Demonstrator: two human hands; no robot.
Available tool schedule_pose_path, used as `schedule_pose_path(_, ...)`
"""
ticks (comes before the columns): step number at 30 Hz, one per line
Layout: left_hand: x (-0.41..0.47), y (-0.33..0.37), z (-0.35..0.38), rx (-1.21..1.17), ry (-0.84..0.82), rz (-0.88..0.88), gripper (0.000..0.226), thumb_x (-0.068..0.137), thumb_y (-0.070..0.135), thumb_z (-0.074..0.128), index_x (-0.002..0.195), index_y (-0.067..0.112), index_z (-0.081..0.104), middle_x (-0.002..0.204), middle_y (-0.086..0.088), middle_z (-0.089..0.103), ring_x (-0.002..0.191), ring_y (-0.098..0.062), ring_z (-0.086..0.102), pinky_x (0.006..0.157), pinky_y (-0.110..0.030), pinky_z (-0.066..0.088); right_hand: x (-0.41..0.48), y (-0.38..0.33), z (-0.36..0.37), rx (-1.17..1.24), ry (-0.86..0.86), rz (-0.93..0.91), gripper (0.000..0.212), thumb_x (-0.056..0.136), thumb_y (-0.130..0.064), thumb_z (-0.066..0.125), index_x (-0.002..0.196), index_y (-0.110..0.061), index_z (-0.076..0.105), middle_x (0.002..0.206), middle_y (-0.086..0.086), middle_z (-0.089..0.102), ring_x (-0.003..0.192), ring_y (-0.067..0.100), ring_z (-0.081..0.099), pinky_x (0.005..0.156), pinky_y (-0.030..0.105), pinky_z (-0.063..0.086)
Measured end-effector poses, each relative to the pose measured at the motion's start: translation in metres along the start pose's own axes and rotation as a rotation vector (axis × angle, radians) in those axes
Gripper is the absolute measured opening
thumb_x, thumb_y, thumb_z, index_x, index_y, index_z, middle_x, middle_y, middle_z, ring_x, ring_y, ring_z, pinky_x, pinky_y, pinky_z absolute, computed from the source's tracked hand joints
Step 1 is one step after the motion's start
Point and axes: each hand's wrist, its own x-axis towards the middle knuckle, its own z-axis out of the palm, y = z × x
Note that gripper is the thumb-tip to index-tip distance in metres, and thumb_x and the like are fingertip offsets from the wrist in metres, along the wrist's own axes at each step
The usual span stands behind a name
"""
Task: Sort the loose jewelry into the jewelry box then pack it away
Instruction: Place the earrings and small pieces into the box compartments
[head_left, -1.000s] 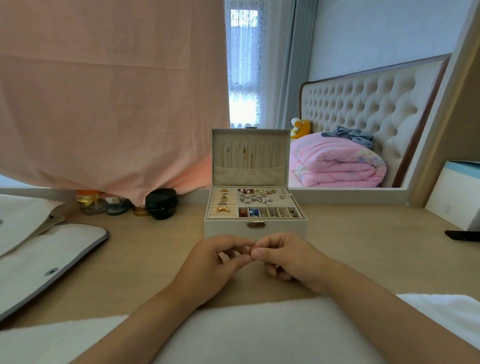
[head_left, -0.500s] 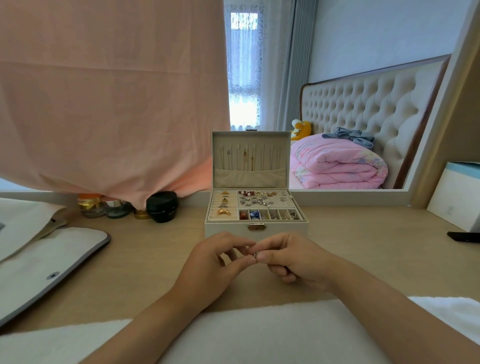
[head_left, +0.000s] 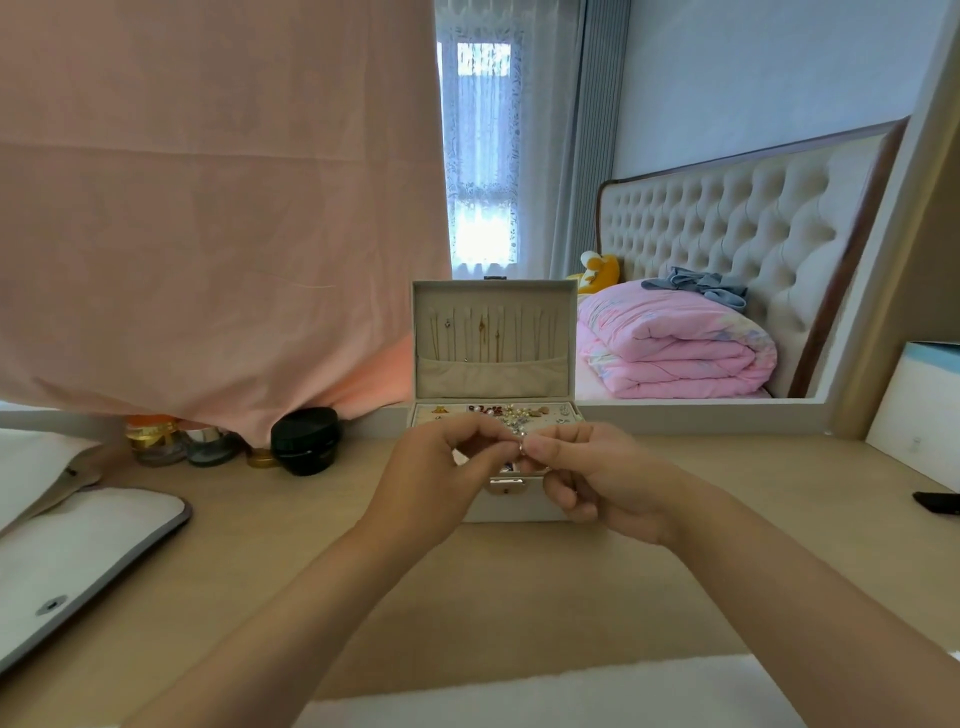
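Home bedroom, tufted headboard (head_left: 727, 234), folded quilt (head_left: 670, 348)

Soft daylight from the window (head_left: 483, 156) behind; wide-angle bending at edges, slightly soft focus throughout.

I see a big pink cloth (head_left: 208, 208) hanging down on the left, and under its edge sit two little glass bottles (head_left: 156, 441), a gold lid (head_left: 261, 459) and a black jar (head_left: 306, 440) at the back of the bench (head_left: 260, 571). A white bag with a grey edge (head_left: 88, 551) lies on the left of the bench, a white towel (head_left: 545, 696) lies along the near edge, and a white box (head_left: 919, 405) leans on the right with a small black thing (head_left: 937, 501) near it. Farther back I see a window with a lace curtain (head_left: 483, 156), a padded headboard (head_left: 727, 223), a folded pink blanket (head_left: 675, 353) with a blue-grey cloth (head_left: 701, 286) on top, and a yellow soft toy (head_left: 597, 270) beside it.
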Motion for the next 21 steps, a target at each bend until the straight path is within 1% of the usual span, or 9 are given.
schedule_pose_path(2, 0.017, -0.001, 0.006, 0.011, 0.033, -0.014, 0.008, 0.088, 0.017, 0.074, 0.085, 0.025, 0.075, 0.074, 0.012, 0.071, 0.069, -0.007, 0.064, 0.068, -0.029, 0.055, 0.011, -0.007, -0.007, 0.018, 0.084, -0.061, 0.016, 0.08, -0.026, 0.073, 0.089, -0.013, 0.071, 0.082, 0.005, 0.068, 0.046, 0.011, 0.045, 0.038, 0.019, 0.027)
schedule_pose_path(4, 0.034, -0.003, 0.011, 0.064, 0.063, -0.022, 0.007, 0.089, 0.024, 0.074, 0.084, 0.029, 0.074, 0.072, 0.015, 0.069, 0.068, -0.004, 0.063, 0.066, -0.031, 0.056, 0.02, -0.015, -0.014, -0.021, 0.193, -0.138, 0.012, 0.085, -0.019, 0.074, 0.093, -0.011, 0.073, 0.086, 0.009, 0.073, 0.046, 0.014, 0.047, 0.038, 0.02, 0.031)
schedule_pose_path(7, 0.057, -0.007, 0.02, 0.147, 0.098, 0.02, 0.007, 0.089, 0.029, 0.073, 0.083, 0.032, 0.072, 0.073, 0.016, 0.069, 0.069, -0.005, 0.064, 0.063, -0.028, 0.056, 0.032, -0.026, -0.026, -0.175, 0.308, -0.23, 0.01, 0.09, -0.016, 0.072, 0.096, -0.011, 0.078, 0.088, 0.007, 0.077, 0.049, 0.015, 0.05, 0.04, 0.023, 0.036)
schedule_pose_path(9, 0.069, -0.011, 0.026, 0.167, 0.109, 0.012, 0.006, 0.089, 0.03, 0.073, 0.083, 0.031, 0.072, 0.071, 0.015, 0.068, 0.067, -0.004, 0.064, 0.061, -0.025, 0.055, 0.039, -0.03, -0.033, -0.257, 0.328, -0.262, 0.01, 0.089, -0.017, 0.074, 0.097, -0.014, 0.08, 0.081, 0.004, 0.076, 0.05, 0.014, 0.05, 0.042, 0.023, 0.037)
schedule_pose_path(11, 0.08, -0.016, 0.031, 0.176, 0.11, -0.007, 0.006, 0.089, 0.03, 0.074, 0.083, 0.032, 0.072, 0.07, 0.016, 0.068, 0.067, -0.002, 0.063, 0.061, -0.022, 0.053, 0.045, -0.03, -0.039, -0.31, 0.355, -0.281, 0.01, 0.085, -0.013, 0.077, 0.095, -0.016, 0.081, 0.064, -0.001, 0.071, 0.049, 0.013, 0.048, 0.042, 0.021, 0.037)
schedule_pose_path(13, 0.087, -0.021, 0.034, 0.167, 0.068, -0.021, 0.005, 0.089, 0.029, 0.073, 0.085, 0.033, 0.072, 0.075, 0.016, 0.069, 0.071, -0.001, 0.063, 0.067, -0.022, 0.054, 0.052, -0.026, -0.045, -0.328, 0.397, -0.297, 0.011, 0.084, -0.008, 0.077, 0.092, -0.015, 0.08, 0.053, -0.008, 0.065, 0.045, 0.011, 0.046, 0.042, 0.018, 0.037)
schedule_pose_path(15, 0.091, -0.028, 0.035, 0.163, -0.004, -0.026, 0.007, 0.092, 0.028, 0.071, 0.091, 0.034, 0.074, 0.082, 0.017, 0.071, 0.079, 0.0, 0.064, 0.076, -0.025, 0.056, 0.06, -0.02, -0.052, -0.369, 0.448, -0.303, 0.009, 0.085, -0.007, 0.077, 0.089, -0.014, 0.079, 0.051, -0.011, 0.064, 0.043, 0.006, 0.05, 0.044, 0.015, 0.039)
schedule_pose_path(18, 0.09, -0.044, 0.036, 0.295, -0.102, -0.012, 0.016, 0.096, 0.031, 0.063, 0.108, 0.034, 0.073, 0.098, 0.021, 0.07, 0.097, 0.002, 0.061, 0.089, -0.033, 0.054, 0.071, -0.007, -0.065, -0.59, 0.532, -0.27, 0.007, 0.083, -0.016, 0.08, 0.085, -0.023, 0.079, 0.068, -0.014, 0.071, 0.06, -0.008, 0.06, 0.057, 0.006, 0.04)
schedule_pose_path(21, 0.087, -0.056, 0.038, 0.55, -0.194, -0.006, 0.028, 0.096, 0.043, 0.058, 0.121, 0.037, 0.066, 0.119, 0.017, 0.064, 0.117, -0.008, 0.051, 0.104, -0.038, 0.042, 0.075, 0.006, -0.075, -0.782, 0.542, -0.198, 0.011, 0.082, -0.023, 0.08, 0.079, -0.033, 0.078, 0.076, -0.019, 0.071, 0.073, -0.014, 0.06, 0.064, 0.007, 0.038)
